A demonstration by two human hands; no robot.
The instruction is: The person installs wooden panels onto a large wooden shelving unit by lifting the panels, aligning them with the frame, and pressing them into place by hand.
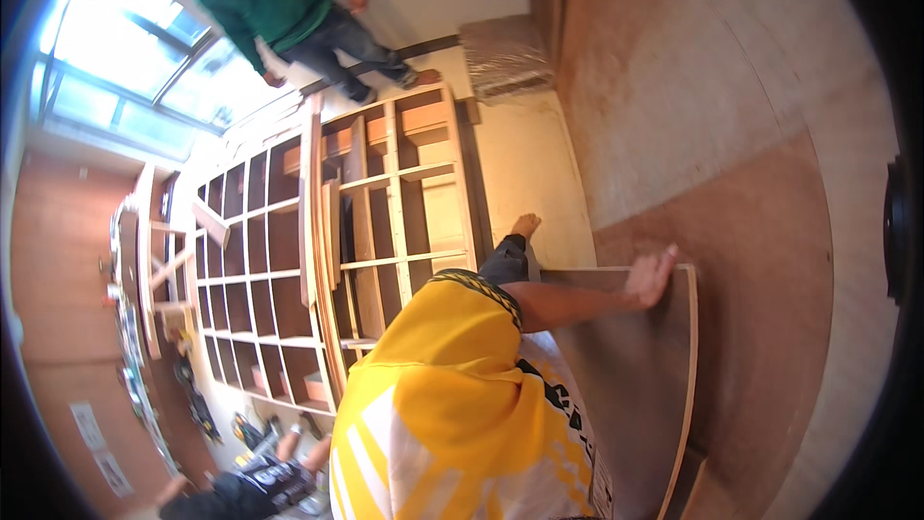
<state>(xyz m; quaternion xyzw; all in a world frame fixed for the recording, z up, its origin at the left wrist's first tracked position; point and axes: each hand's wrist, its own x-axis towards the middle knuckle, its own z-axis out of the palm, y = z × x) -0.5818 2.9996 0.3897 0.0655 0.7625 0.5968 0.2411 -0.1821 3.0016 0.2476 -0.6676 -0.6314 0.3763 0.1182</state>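
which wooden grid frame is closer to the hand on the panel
The right grid frame: the left grid frame lies farther from the left hand, with a short board slanted across it.

Pale floor (534,164) beneath my bare foot (526,224), two wooden grids (396,202) side by side on it, a wrapped stack (505,53) farther from me

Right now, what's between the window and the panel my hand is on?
In the head view, mainly two wooden grids, then, nearest the panel, a dark trouser leg and yellow sleeve.
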